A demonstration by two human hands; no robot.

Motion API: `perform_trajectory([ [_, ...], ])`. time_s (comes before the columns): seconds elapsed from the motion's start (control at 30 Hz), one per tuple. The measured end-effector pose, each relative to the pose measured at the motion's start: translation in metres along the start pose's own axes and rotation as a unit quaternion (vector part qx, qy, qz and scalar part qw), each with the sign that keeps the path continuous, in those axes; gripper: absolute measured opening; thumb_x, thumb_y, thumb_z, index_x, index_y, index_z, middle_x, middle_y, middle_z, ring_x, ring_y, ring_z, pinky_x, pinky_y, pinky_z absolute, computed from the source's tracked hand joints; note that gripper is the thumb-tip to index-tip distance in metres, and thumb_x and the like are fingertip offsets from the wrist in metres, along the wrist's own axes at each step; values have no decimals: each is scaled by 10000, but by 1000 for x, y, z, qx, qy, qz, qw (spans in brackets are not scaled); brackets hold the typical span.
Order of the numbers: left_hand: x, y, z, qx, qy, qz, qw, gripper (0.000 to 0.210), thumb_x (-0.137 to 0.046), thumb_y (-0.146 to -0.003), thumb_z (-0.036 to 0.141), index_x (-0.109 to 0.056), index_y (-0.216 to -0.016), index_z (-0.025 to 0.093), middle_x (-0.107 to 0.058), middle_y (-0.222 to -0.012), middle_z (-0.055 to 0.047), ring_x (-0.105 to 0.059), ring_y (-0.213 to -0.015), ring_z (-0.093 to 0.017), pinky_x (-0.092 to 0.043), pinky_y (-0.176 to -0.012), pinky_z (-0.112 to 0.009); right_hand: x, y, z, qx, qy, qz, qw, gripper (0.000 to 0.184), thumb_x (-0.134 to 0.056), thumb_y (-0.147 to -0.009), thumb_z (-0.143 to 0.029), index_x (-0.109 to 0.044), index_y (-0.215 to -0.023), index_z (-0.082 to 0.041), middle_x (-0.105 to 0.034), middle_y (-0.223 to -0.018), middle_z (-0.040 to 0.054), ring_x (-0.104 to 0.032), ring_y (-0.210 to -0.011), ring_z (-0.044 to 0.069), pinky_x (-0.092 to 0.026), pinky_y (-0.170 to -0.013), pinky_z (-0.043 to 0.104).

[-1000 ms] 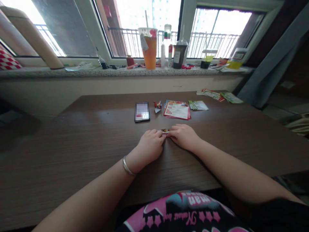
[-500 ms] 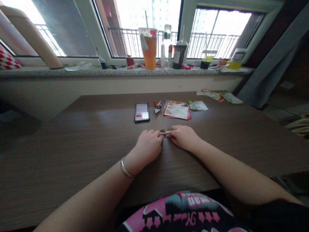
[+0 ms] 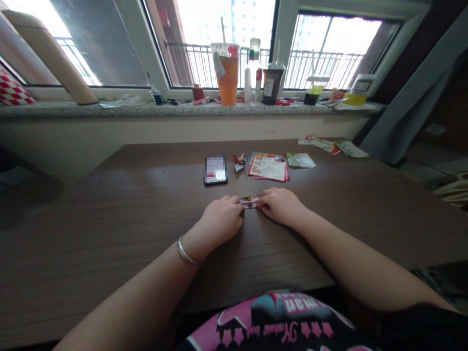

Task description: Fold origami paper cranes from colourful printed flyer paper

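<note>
A narrow folded strip of colourful printed paper lies on the dark wooden table between my two hands. My left hand, with a silver bangle at the wrist, has its fingers closed on the strip's left end. At the other end my right hand pinches the paper between thumb and fingers. Just beyond them are a phone with a blurred screen, a small folded paper piece in red and white, and a stack of printed sheets with red borders.
Green-and-white cards lie right of the stack, and more printed papers sit at the table's far right. Along the granite windowsill stand an orange drink cup, a dark cup, bottles and small clutter.
My left hand has shifted slightly left, so more of the paper strip shows between my hands. The right hand stays almost where it was, still on its end.
</note>
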State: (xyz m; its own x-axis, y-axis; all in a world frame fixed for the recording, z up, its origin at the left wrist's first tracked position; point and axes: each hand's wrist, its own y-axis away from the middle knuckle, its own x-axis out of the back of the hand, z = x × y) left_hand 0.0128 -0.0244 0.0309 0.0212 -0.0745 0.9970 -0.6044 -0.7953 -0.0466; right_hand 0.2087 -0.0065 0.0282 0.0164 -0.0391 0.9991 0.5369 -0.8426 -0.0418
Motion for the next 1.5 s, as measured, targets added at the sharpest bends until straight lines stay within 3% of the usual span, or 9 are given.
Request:
perform_trajectory([
  [0.23,3,-1,-5,4,-1,-13,1000,293,-453,-877,194,-723,-990,197,-644,-984,-94,-597,-901,-231,-485,-768,-342,-4,-1,8,5,-29,10,1000,281,-493,-920,-293,-766,-957,-237,-704,-970,67,-627,-906,211,-431,-779,295],
  [0.47,8,0,-14,7,9,-43,999,317,-436,-902,233,-739,-997,228,-642,-996,-83,-607,-929,-230,-490,-796,-344,-19,-6,30,62,-122,20,990,220,-573,-883,-257,-773,-972,-242,-707,-1004,58,-627,-925,195,-454,-838,294],
  [0.73,-8,-3,-6,-23,-11,56,998,258,-480,-855,172,-687,-1003,126,-626,-1095,-114,-581,-966,-243,-500,-855,-354,-25,-8,32,77,-153,48,984,199,-597,-866,-225,-782,-938,-209,-706,-948,80,-631,-872,203,-471,-830,316],
  [1.03,-20,-7,-12,-28,43,96,994,218,-493,-892,198,-700,-934,144,-655,-1156,-98,-592,-986,-227,-489,-902,-356,-31,-9,32,103,-224,56,967,153,-625,-836,-173,-768,-886,-196,-691,-915,58,-624,-852,168,-457,-821,284],
  [1.2,-18,-8,-12,-65,40,64,995,154,-538,-883,210,-682,-860,161,-691,-879,-73,-603,-859,-222,-497,-804,-347,-24,-5,25,113,-184,52,975,60,-681,-805,-220,-732,-808,-190,-651,-814,37,-578,-818,175,-411,-744,274],
  [1.5,-27,-8,-12,-56,101,84,990,151,-560,-888,182,-676,-984,182,-694,-908,-57,-612,-881,-216,-492,-806,-335,-19,-2,14,142,-102,97,980,105,-663,-839,-286,-697,-882,-196,-671,-874,43,-567,-839,183,-364,-729,286],
])
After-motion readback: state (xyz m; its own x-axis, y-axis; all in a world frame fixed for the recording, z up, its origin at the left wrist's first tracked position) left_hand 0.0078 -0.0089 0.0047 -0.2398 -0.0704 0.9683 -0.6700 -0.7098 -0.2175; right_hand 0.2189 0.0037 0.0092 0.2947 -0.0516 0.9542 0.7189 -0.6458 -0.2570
